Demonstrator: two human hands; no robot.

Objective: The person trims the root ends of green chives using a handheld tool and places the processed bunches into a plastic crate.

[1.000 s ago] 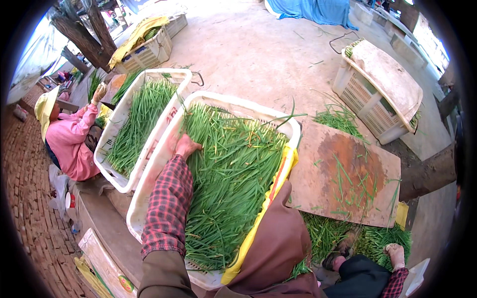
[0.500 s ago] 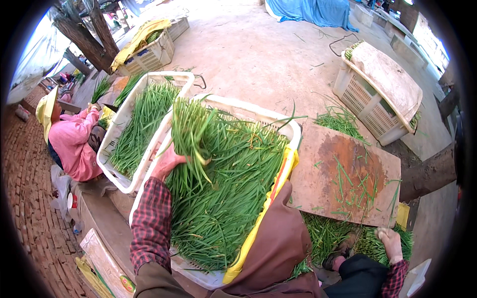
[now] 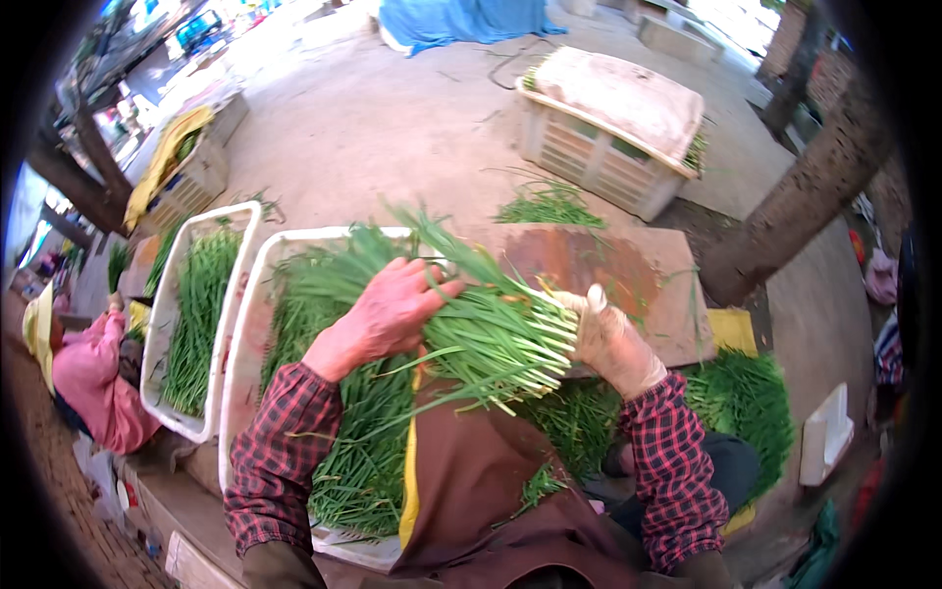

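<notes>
Head view: left hand (image 3: 388, 316) curls over a bundle of green chives (image 3: 481, 324) above the near white tray (image 3: 245, 324); gloved right hand (image 3: 613, 339) cups its cut ends. Loose stalks could slip and scatter if either grip slackens.

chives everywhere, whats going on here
A person in a plaid shirt and brown apron holds a bunch of chives with both hands: the bare left hand grips it from above, and the gloved right hand cups its cut ends. The bunch is above a white crate full of chives, beside a wooden board. Another person in pink sits at left.
</notes>
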